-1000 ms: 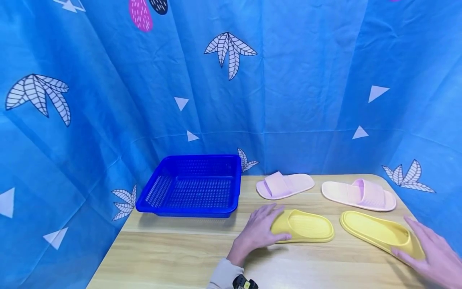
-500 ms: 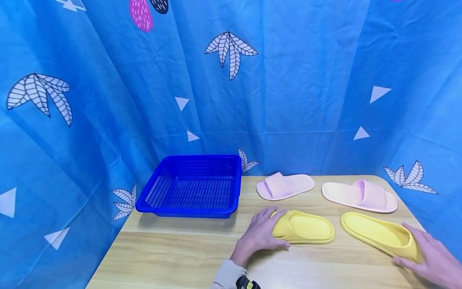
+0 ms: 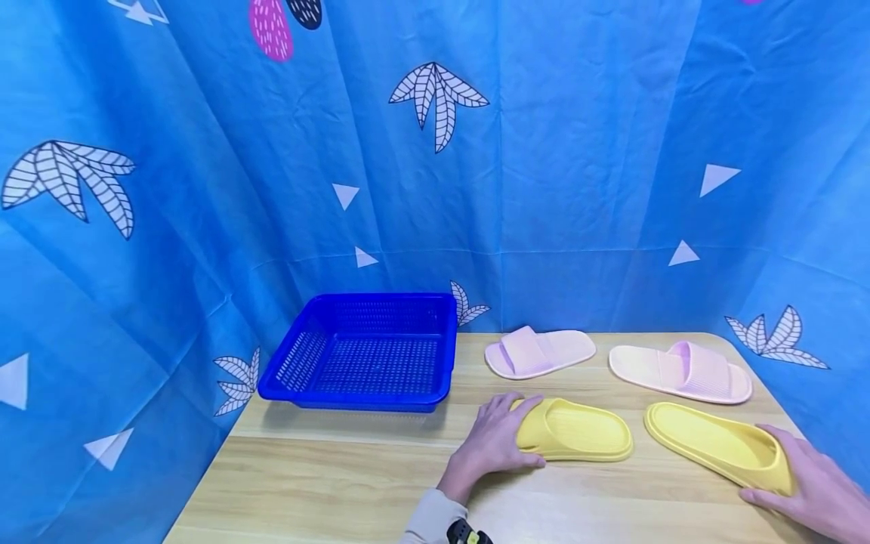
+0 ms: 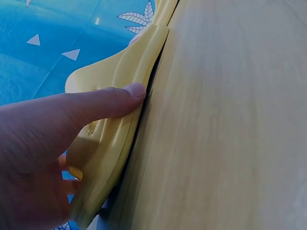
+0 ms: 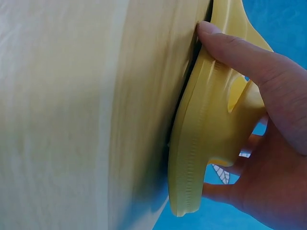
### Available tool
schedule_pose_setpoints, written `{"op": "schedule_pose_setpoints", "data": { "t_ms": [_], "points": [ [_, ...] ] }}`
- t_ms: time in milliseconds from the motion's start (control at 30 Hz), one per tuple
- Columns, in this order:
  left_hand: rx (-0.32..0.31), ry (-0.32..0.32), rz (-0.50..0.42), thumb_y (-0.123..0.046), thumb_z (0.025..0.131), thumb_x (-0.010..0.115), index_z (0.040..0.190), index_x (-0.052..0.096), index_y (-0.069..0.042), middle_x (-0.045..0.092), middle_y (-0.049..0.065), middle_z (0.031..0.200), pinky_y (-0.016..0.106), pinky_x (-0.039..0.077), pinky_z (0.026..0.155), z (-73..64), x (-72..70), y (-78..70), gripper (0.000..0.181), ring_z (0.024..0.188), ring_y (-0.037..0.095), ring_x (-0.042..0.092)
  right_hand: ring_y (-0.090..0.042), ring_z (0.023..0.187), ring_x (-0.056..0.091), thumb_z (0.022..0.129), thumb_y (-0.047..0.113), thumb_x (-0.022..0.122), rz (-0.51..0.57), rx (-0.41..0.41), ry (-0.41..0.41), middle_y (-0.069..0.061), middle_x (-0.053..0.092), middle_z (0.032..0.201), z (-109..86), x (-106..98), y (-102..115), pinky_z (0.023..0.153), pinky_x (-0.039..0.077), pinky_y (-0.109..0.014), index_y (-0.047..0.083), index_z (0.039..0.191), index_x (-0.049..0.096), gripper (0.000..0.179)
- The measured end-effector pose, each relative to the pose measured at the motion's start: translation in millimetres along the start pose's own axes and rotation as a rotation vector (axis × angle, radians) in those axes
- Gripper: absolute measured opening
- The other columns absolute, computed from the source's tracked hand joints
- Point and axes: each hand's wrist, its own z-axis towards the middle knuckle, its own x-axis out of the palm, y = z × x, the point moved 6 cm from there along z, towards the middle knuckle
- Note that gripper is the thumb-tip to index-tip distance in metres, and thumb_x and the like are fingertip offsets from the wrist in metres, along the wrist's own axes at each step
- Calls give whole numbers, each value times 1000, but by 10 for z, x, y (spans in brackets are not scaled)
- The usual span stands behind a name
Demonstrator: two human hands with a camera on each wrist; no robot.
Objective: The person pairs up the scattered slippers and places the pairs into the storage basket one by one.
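Two yellow slippers lie on the wooden table, toe ends pointing away from each other. My left hand (image 3: 492, 447) grips the closed toe of the left yellow slipper (image 3: 590, 432), thumb along the near side and fingers over the far side. In the left wrist view that thumb (image 4: 108, 101) presses low on the slipper's side, close to the sole. My right hand (image 3: 819, 483) holds the toe of the right yellow slipper (image 3: 712, 440), which lies at a slant. Its thumb (image 5: 240, 56) is on the near side in the right wrist view, with the other fingers partly hidden behind the slipper.
Behind the yellow pair lie two pink slippers, a left one (image 3: 525, 352) and a right one (image 3: 708, 372). A blue plastic basket (image 3: 353, 399) with perforated walls stands at the back left of the table (image 3: 326, 476). A blue patterned curtain (image 3: 571, 166) hangs behind and beside it.
Both hands have closed in on the toes of the yellow slippers and now grip them. The slippers have stayed nearly in place; the head view has shifted slightly.
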Motion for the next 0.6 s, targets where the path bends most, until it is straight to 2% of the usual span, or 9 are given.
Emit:
{"op": "schedule_pose_setpoints", "data": {
  "t_ms": [167, 400, 600],
  "points": [
    [11, -16, -4, -60, 71, 87, 157, 40, -31, 51, 3, 145, 43, 44, 101, -1, -9, 10, 103, 130, 24, 49, -46, 90, 56, 67, 45, 94, 4, 34, 27, -39, 54, 108, -13, 31, -48, 64, 44, -45, -20, 131, 41, 105],
    [-11, -23, -11, -63, 67, 88, 156, 42, -32, 51, 1, 142, 39, 44, 95, -17, -60, 30, 105, 128, 23, 50, -47, 93, 50, 67, 48, 93, 0, 85, 5, -36, 53, 107, -64, 31, -89, 64, 39, -42, -17, 130, 43, 103],
    [-40, -22, -42, -65, 67, 86, 157, 42, -29, 50, 2, 141, 40, 46, 93, -33, -156, 38, 106, 124, 20, 52, -50, 93, 51, 66, 50, 94, -5, 87, -21, -38, 52, 105, -54, -55, -74, 63, 39, -44, -13, 131, 42, 105]
  ]
}}
